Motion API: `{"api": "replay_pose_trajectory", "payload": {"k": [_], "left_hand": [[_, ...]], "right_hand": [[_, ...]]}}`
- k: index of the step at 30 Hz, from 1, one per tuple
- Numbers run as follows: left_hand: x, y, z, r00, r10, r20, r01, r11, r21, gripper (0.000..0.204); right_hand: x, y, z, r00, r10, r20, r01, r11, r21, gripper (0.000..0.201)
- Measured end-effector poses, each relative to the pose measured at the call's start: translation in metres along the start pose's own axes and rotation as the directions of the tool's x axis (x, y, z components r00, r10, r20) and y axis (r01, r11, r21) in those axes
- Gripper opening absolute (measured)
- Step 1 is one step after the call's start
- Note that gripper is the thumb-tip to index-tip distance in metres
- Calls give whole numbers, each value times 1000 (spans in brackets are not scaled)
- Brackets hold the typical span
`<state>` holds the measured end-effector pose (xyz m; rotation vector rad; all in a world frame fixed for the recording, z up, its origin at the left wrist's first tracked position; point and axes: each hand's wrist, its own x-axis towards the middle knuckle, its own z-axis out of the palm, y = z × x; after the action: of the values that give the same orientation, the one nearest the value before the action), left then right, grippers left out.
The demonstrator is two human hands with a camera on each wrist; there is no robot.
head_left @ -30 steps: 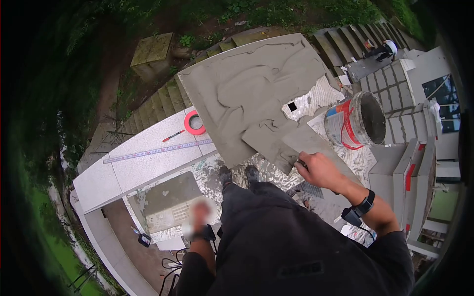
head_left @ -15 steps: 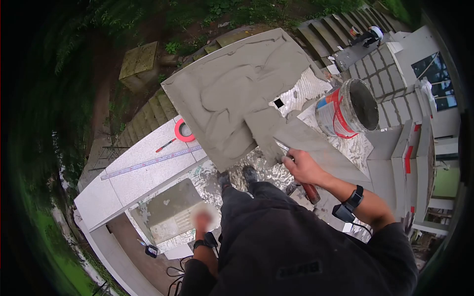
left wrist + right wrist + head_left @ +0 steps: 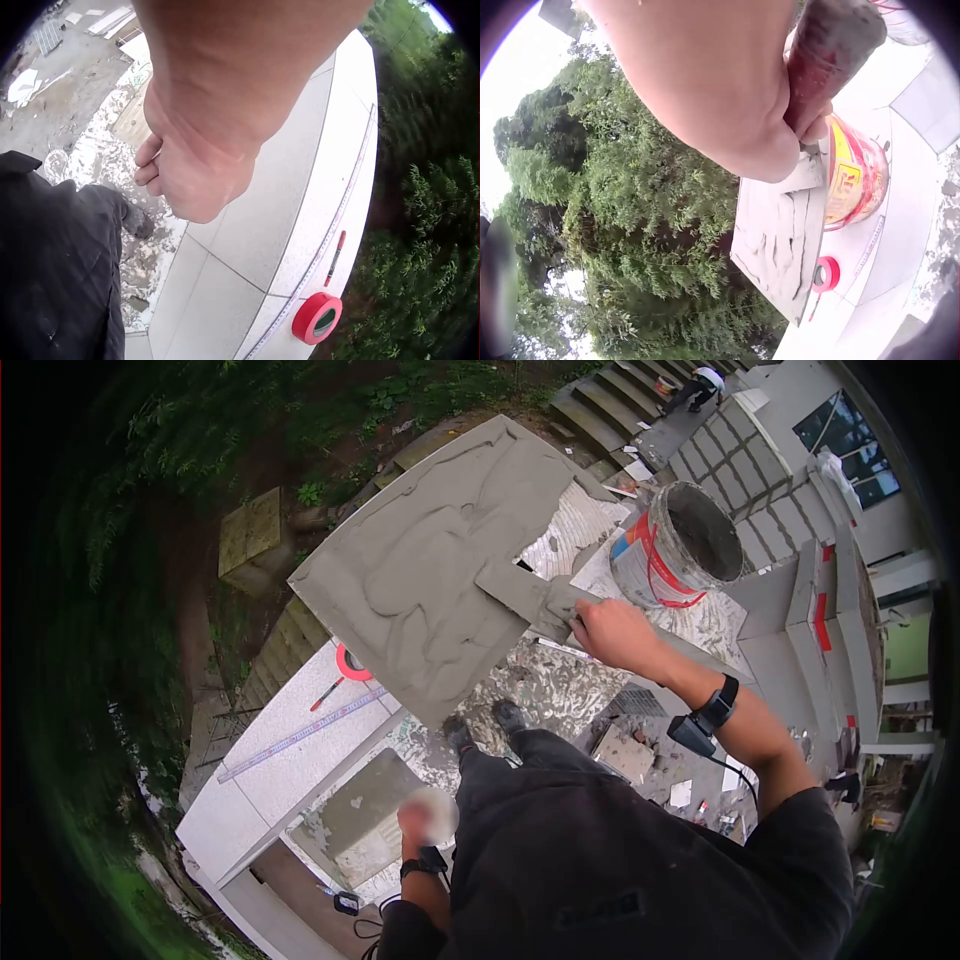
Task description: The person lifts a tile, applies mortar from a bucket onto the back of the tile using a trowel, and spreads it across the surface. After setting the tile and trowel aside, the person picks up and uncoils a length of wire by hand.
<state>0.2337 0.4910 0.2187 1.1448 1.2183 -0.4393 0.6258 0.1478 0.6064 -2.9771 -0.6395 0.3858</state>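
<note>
My right hand [image 3: 618, 632] grips a trowel, its red, mortar-smeared handle [image 3: 826, 71] showing in the right wrist view. In the head view the trowel's flat, mortar-coated blade [image 3: 512, 591] overlaps the right edge of a large tile [image 3: 410, 575] spread with wet grey mortar. The blade partly covers a small dark square in the tile; a ribbed strip [image 3: 575, 530] with little mortar lies beyond it. My left hand [image 3: 199, 172] hangs by my side with fingers loosely curled, holding nothing; the head view blurs it.
A mortar bucket [image 3: 640, 565] stands right of the tile. On the pale ledge [image 3: 245, 785] at left lie red tape [image 3: 353, 662], a red marker [image 3: 326, 694] and a measuring strip [image 3: 300, 735]. Rubble and tile pieces [image 3: 625, 753] litter the floor. Another person [image 3: 697, 388] is near the steps.
The head view has shifted. Half a second ago the trowel was turned with its red handle visible; now its blade lies flatter, farther up the tile toward the dark square. The left hand still hangs idle.
</note>
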Motion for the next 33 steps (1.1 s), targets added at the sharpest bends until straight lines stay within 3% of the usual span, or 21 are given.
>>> {"api": "replay_pose_trajectory", "payload": {"k": [8,16,20,22,24,27,30,33], "left_hand": [[1,18,8,999,34,37,-36,997,67,16],[-8,26,3,999,22,42,-28,991,133,16],[-14,28,-9,999,27,39,-32,990,137,14],[-21,34,-10,999,34,30,-37,991,130,13],[-33,45,-8,999,33,-26,-28,979,200,13],[-39,54,-16,999,47,-3,-45,962,269,15],[-40,65,-16,997,59,-38,-45,954,296,16],[-27,64,-26,999,52,9,-52,954,296,17]], "right_hand": [[-23,21,-12,993,-57,108,54,998,23,26],[-65,48,7,999,41,7,-41,999,20,27],[-73,59,63,988,134,-72,-117,973,197,27],[-68,56,95,951,223,-214,-133,921,366,28],[-59,51,120,945,230,-231,-132,918,375,27],[-60,56,174,920,223,-322,-97,926,365,24],[-93,69,186,928,306,-211,-191,880,435,24],[-110,60,182,895,332,-298,-186,885,428,23]]}}
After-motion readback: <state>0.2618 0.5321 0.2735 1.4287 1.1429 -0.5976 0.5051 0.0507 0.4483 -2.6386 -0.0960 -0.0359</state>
